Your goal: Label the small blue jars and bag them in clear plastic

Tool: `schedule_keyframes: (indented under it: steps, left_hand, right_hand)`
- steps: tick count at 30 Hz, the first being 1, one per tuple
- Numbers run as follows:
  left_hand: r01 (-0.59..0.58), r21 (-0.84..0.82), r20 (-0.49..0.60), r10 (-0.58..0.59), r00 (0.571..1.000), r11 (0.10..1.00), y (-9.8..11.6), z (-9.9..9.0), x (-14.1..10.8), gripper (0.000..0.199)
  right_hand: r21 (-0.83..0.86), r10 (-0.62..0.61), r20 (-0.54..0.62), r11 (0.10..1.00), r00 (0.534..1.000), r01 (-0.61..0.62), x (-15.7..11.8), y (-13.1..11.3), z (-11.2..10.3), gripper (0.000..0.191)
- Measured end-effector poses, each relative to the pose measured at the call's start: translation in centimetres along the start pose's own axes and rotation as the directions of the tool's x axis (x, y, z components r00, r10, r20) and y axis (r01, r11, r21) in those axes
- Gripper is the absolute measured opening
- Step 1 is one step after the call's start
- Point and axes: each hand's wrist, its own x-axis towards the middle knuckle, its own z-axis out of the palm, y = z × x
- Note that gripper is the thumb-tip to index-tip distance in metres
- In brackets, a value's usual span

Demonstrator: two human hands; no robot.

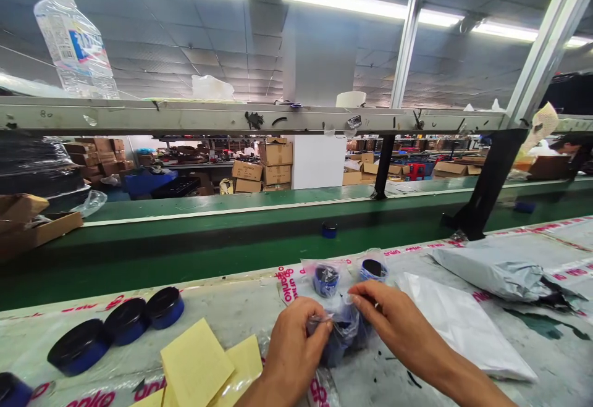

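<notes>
Packing bench point(231, 308): left hand point(294, 348), right hand point(389, 311) pinch clear bag point(345, 327), neck pointing left.

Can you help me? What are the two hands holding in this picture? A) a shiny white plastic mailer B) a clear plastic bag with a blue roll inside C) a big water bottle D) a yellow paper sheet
B. The left hand and right hand pinch the top of a clear plastic bag wrapped around a round blue-and-black roll.
</notes>
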Motion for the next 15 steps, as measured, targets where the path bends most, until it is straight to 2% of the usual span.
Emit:
schedule_keyframes:
  steps: [2,4,5,6,8,10,12,15]
  left_hand:
    - [-0.057,0.037,0.018,0.057,0.998,0.998,0.3,-0.2,-0.1,0.020]
    - [-0.070,0.071,0.045,0.067,0.997,0.995,0.6,-0.5,-0.1,0.025]
    - [-0.069,0.084,0.054,0.064,0.996,0.994,0.7,-0.5,-0.2,0.026]
    - [-0.066,0.091,0.057,0.061,0.996,0.994,0.7,-0.6,-0.2,0.026]
    - [-0.057,0.085,0.058,0.052,0.997,0.995,0.7,-0.5,-0.2,0.025]
    - [-0.036,0.067,0.048,0.033,0.998,0.997,0.5,-0.5,-0.2,0.023]
    - [-0.025,0.076,0.027,0.023,0.999,0.997,0.5,-0.6,-0.1,0.020]
    - [-0.039,0.126,0.022,0.036,0.999,0.991,0.7,-0.7,0.2,0.024]
  right_hand:
    - [-0.029,-0.014,-0.143,1.000,0.990,0.010,0.0,0.7,-0.2,0.034]
    - [-0.089,-0.072,-0.261,0.995,0.963,0.050,-0.1,1.4,-0.4,0.041]
    - [-0.114,-0.111,-0.252,0.990,0.961,0.084,-0.2,1.7,-0.4,0.046]
    - [-0.130,-0.149,-0.190,0.984,0.970,0.125,-0.4,1.9,-0.3,0.051]
    - [-0.140,-0.214,0.003,0.967,0.977,0.212,-0.8,1.9,0.1,0.066]
    - [-0.154,-0.272,0.131,0.945,0.953,0.290,-1.1,1.3,0.9,0.077]
    - [-0.182,-0.310,0.148,0.925,0.939,0.334,-1.3,0.3,1.9,0.067]
    - [-0.191,-0.341,0.113,0.914,0.933,0.357,-1.1,-1.0,3.3,0.036]
